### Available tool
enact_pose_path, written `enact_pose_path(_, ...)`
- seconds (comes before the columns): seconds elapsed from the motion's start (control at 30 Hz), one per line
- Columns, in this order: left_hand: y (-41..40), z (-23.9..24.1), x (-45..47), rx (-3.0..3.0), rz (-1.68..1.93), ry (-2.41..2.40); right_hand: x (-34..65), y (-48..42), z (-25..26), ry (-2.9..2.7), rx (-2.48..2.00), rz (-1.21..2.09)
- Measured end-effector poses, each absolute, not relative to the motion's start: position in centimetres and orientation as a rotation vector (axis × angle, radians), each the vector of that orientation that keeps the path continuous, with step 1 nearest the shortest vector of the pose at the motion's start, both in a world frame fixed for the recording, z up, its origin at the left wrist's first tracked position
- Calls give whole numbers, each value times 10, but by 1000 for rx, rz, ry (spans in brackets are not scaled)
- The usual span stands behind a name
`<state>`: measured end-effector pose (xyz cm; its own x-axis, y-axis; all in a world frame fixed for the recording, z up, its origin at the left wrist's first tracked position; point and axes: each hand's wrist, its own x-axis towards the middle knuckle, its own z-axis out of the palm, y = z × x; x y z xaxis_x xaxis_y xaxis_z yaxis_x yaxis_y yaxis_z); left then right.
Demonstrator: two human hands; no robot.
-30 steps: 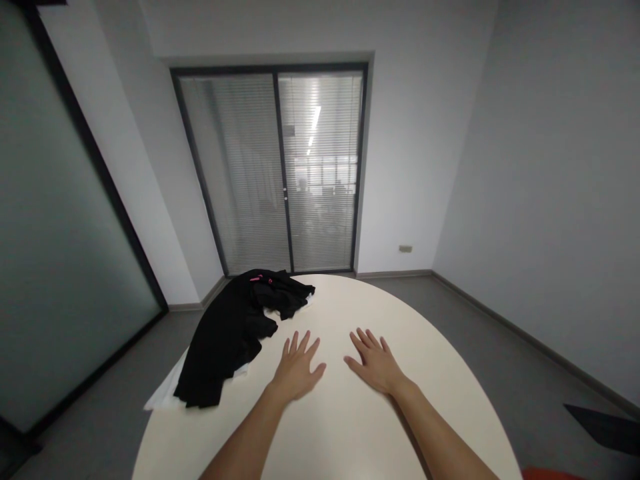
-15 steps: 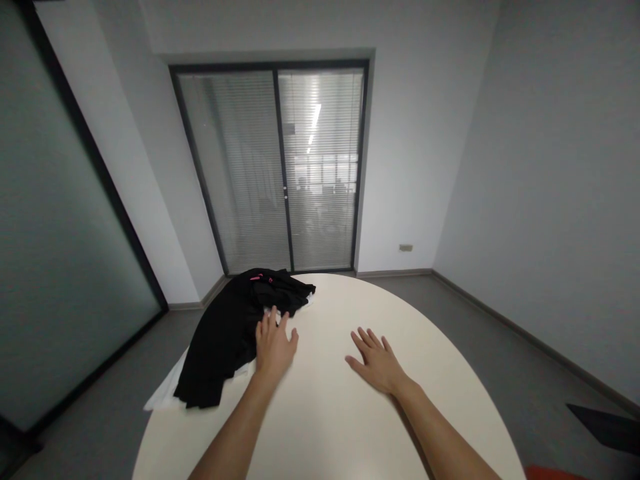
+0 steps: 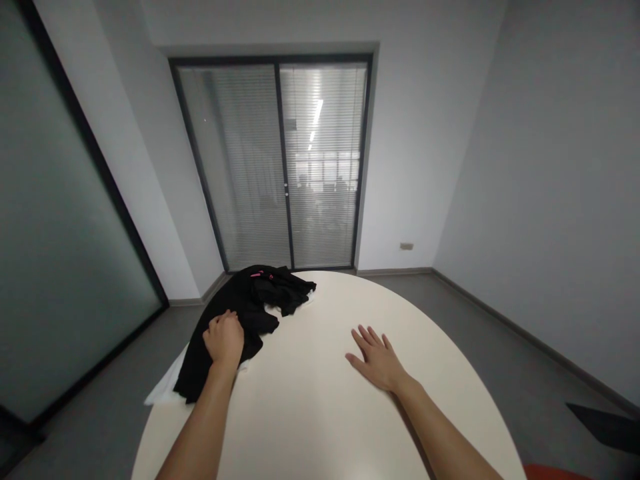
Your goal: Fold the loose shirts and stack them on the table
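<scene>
A black garment (image 3: 250, 310) with small pink marks near its far end lies crumpled along the left side of the round table. White cloth (image 3: 167, 383) pokes out from beneath it at the near left and at a few other edges. My left hand (image 3: 225, 337) is on the near part of the black garment, its fingers curled into the fabric; the fingertips are hidden. Flat on the bare tabletop, to the right of the middle, rests my right hand (image 3: 376, 359), palm down with fingers spread and nothing in it.
The cream round table (image 3: 310, 400) fills the lower middle. Beyond it is a dark-framed glass door (image 3: 285, 167) with blinds. Frosted glass (image 3: 60, 233) stands at the left. A dark object (image 3: 605, 427) and something red (image 3: 553, 473) show at the lower right.
My left hand has moved left, from the garment's right edge onto the black fabric, and its spread fingers have curled in. My right hand stays in place.
</scene>
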<state>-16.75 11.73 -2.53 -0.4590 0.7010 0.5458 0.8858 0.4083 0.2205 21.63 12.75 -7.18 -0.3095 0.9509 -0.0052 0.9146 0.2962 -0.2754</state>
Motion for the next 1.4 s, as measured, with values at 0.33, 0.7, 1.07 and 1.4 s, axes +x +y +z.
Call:
enact_pose_path(0.33,120,13,-120,-1598,-1339,-1960,217,128,-74,-2384,-1721,328)
enact_pose_path(0.7,85,35,-45,-2430,-1432,-1857,216,127,-72,-2372,-1729,336)
enact_pose_path(1.07,86,11,-43,-2972,-762,-1920,215,124,-69,-2364,-1728,350)
enact_pose_path(1.4,142,-30,-134,-1804,-1014,-2348,219,126,-70,-2353,-1688,378)
